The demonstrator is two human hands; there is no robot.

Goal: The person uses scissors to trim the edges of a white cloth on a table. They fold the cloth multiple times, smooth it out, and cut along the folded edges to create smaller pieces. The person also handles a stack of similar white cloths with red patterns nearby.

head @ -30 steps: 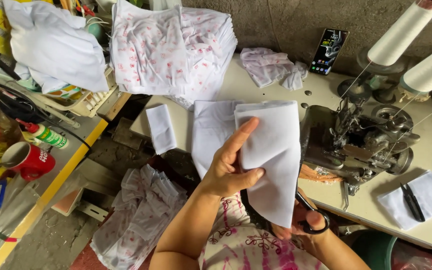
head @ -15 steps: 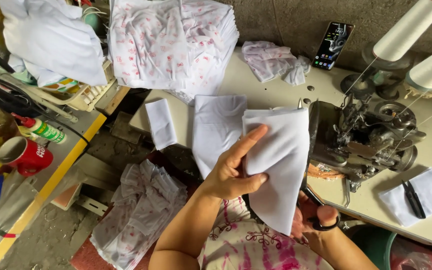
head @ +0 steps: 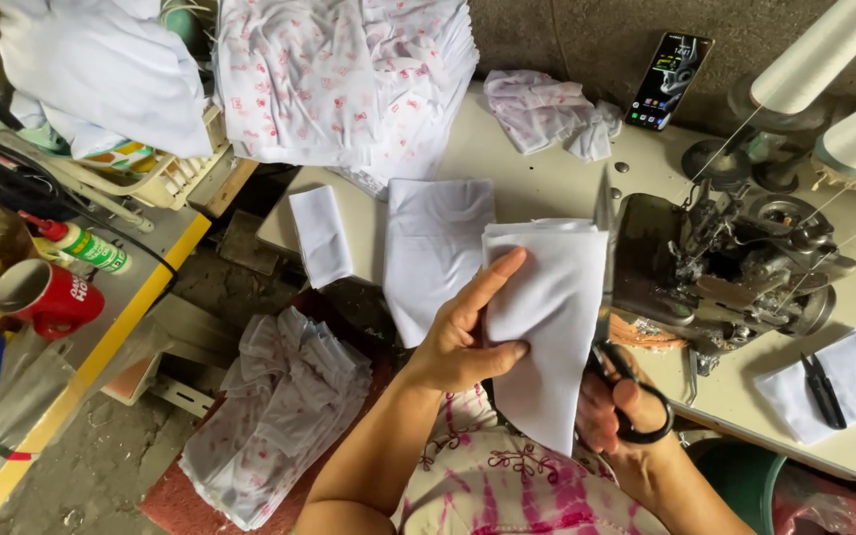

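Right hand (head: 614, 411): lowest in view, fingers through the black handles of scissors (head: 618, 347), closed on them; blades point up along the cloth's right edge.
Left hand (head: 468, 332): clamped on a folded white cloth (head: 547, 327), thumb under, fingers spread across its face.
Cloth: held upright above the lap, just in front of the table (head: 547, 183) edge.
Floor: heap of printed fabric (head: 284, 411) at lower left.
Table: white pieces (head: 438, 248) hanging over the near edge; sewing machine (head: 725, 263) to the right; snips (head: 824, 389) on a white patch.
Far edge: phone (head: 669, 67), thread cones (head: 824, 50), printed stack (head: 349, 79).
Left bench: red mug (head: 47, 295), glue bottle (head: 86, 246).
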